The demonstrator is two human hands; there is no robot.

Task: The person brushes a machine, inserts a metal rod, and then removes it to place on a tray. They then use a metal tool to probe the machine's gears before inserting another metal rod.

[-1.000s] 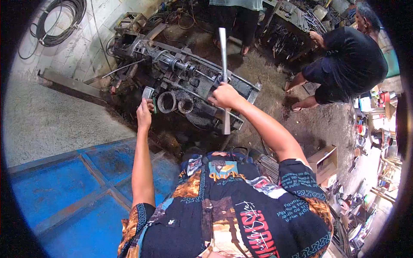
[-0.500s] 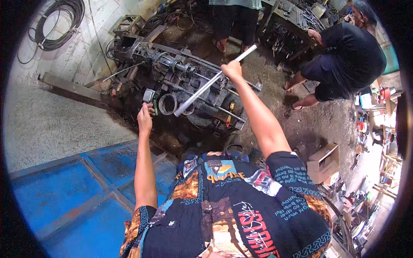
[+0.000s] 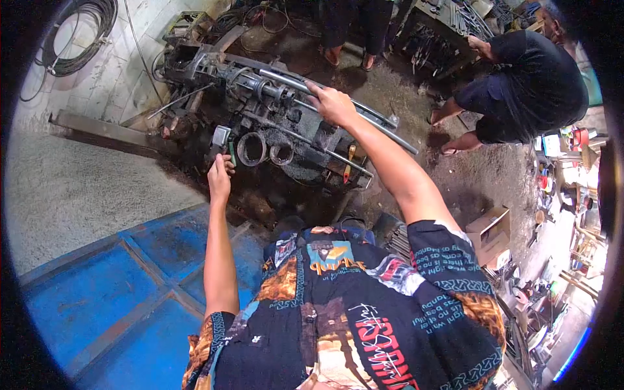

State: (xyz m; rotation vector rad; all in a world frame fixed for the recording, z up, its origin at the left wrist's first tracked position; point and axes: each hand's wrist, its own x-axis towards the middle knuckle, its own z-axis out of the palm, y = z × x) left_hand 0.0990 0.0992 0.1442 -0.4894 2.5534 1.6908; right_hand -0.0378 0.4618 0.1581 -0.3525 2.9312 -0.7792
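Observation:
My right hand (image 3: 333,107) is closed around a long, shiny metal pipe (image 3: 390,138). The pipe lies slantwise above the bed of a greasy metal machine (image 3: 305,146), roughly in line with its rods. My left hand (image 3: 221,177) has its fingers bent together beside a small grey metal box (image 3: 221,135) and a green piece (image 3: 233,153) at the machine's near left side; what the fingers grip is hidden. Two round metal rings (image 3: 251,149) sit on the machine to the right of that hand. A yellow-and-red brush-like tool (image 3: 349,162) rests near the machine's right end.
A person in dark clothes (image 3: 539,84) is at the right, by a bench with tools (image 3: 448,26). Another person's legs (image 3: 356,32) are beyond the machine. A blue metal panel (image 3: 110,292) lies at the left, an open cardboard box (image 3: 489,237) at the right. Coiled cable (image 3: 104,39) hangs on the wall.
My right hand has swung the pipe from a steep slant across the machine to a line along its rods, moving slightly left. My left hand stays nearly in place.

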